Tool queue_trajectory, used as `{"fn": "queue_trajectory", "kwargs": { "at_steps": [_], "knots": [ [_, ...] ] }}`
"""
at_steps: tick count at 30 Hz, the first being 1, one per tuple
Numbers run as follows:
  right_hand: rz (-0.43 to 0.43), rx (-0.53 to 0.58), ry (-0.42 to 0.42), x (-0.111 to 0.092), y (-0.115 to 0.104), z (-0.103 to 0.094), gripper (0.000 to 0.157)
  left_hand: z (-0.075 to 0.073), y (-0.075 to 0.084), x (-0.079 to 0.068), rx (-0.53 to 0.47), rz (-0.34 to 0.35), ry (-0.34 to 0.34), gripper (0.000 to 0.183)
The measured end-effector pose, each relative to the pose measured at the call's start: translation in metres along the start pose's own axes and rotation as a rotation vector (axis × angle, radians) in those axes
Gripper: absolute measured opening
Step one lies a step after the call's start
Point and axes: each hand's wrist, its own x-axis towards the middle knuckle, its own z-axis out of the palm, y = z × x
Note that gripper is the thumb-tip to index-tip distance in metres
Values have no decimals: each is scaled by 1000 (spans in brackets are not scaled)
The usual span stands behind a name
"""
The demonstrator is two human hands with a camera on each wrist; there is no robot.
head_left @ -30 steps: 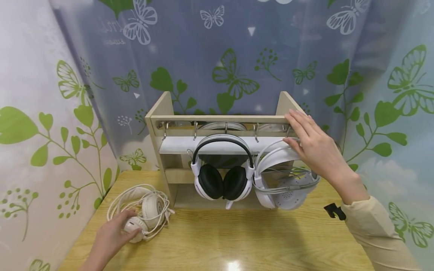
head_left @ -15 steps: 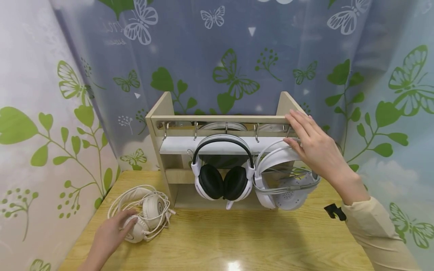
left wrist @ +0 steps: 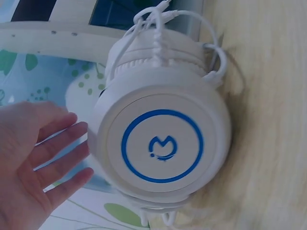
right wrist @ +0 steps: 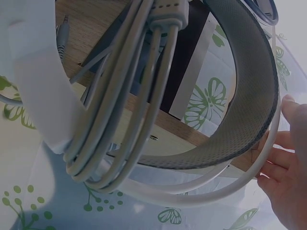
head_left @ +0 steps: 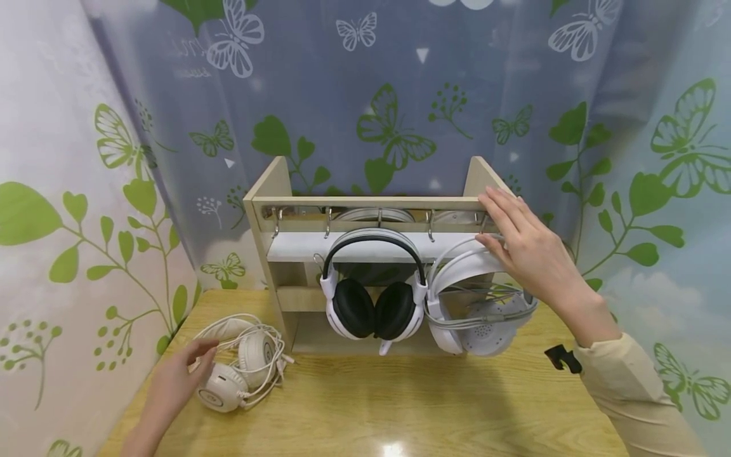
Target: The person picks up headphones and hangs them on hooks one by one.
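Cream-white headphones (head_left: pixel 224 388) with their thin cable wound about them lie on the table at the left. My left hand (head_left: pixel 172 382) is beside their near ear cup, fingers loosely extended. In the left wrist view those fingertips are right at the edge of the ear cup (left wrist: pixel 163 143), marked with a blue ring. My right hand (head_left: pixel 528 251) rests with extended fingers on the right end of the wooden rack's top rail (head_left: pixel 365 202). Below it hang white headphones with a bundled grey cable (right wrist: pixel 120 96). White headphones with black ear pads (head_left: pixel 354 308) hang at the middle hook.
Several metal hooks (head_left: pixel 328 223) line the rack's front rail. A white shelf (head_left: pixel 297 246) runs behind them. On the wooden table (head_left: pixel 365 406), a small black clip-like piece (head_left: pixel 562 358) lies by the right sleeve. Patterned curtains (head_left: pixel 320 76) surround the table.
My left hand has drawn back to the left from the ear cup it was covering, and more of the cup now shows. The right hand and the hanging headphones stay put.
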Motion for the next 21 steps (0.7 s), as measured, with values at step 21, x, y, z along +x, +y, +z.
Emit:
{"fn": "queue_trajectory", "kwargs": {
  "at_steps": [21],
  "knots": [
    [4,-8,-9,-1,0,0,69,-7,-53,20,-149,-177,55,30]
  ]
}}
